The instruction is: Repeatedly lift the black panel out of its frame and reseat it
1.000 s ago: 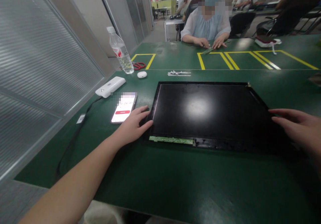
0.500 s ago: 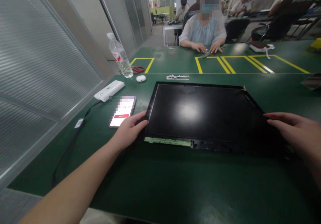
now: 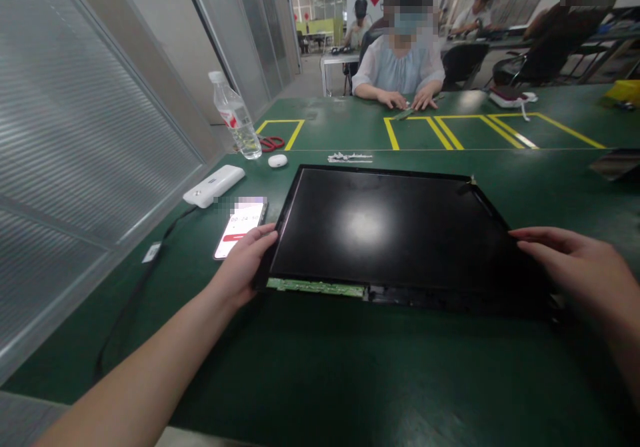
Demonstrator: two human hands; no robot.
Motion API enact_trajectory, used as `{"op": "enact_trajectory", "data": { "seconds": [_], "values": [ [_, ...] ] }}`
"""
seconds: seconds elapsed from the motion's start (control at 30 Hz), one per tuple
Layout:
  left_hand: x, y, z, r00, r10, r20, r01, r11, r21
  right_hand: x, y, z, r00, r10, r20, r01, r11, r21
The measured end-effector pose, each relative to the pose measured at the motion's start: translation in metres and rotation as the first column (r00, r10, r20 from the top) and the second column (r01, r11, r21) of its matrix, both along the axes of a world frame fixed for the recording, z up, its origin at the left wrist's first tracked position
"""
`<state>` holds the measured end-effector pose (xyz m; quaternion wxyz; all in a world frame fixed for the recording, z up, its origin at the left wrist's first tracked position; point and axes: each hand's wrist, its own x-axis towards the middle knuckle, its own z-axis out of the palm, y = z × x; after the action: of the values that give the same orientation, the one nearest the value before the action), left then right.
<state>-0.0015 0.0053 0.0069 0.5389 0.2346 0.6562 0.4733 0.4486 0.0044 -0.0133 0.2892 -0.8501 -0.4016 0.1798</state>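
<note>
A large black display panel (image 3: 390,227) lies in front of me on the green table (image 3: 350,380), its near edge raised a little, with a thin green circuit strip (image 3: 316,287) along that edge. My left hand (image 3: 243,265) grips the panel's near left corner, fingers curled round the edge. My right hand (image 3: 575,270) holds the panel's right edge with fingers stretched along it.
Left of the panel lie a lit phone (image 3: 240,225), a white power bank (image 3: 214,185) with a black cable, a water bottle (image 3: 235,117), red scissors (image 3: 273,143) and a white earbud case (image 3: 277,161). A seated person (image 3: 403,60) works at the far side.
Both hands have closed onto the panel's sides. Its near edge has lifted off the table and the panel has shifted slightly towards me.
</note>
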Motion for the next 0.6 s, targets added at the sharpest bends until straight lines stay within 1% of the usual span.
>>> {"op": "enact_trajectory", "data": {
  "seconds": [0.1,0.23,0.33,0.47,0.6],
  "values": [
    [-0.002,0.001,-0.002,0.998,-0.026,0.056,0.026,1.0,0.0,0.004,-0.001,-0.003,1.0,0.02,0.019,-0.02,1.0,-0.001],
    [-0.005,0.001,-0.006,0.993,-0.081,0.085,0.078,0.996,0.034,0.012,-0.001,-0.01,1.0,0.024,0.013,-0.024,1.0,0.006],
    [-0.007,0.0,-0.008,0.98,-0.144,0.139,0.138,0.989,0.054,0.012,-0.001,-0.009,0.999,0.024,0.029,-0.024,1.0,-0.004],
    [-0.008,-0.002,-0.006,0.969,-0.175,0.175,0.165,0.984,0.067,0.01,-0.001,-0.009,0.999,0.03,0.029,-0.03,1.0,0.008],
    [-0.009,-0.006,-0.004,0.933,-0.312,0.18,0.301,0.95,0.085,0.016,-0.001,-0.015,0.999,0.039,0.035,-0.038,0.999,-0.009]
  ]
}}
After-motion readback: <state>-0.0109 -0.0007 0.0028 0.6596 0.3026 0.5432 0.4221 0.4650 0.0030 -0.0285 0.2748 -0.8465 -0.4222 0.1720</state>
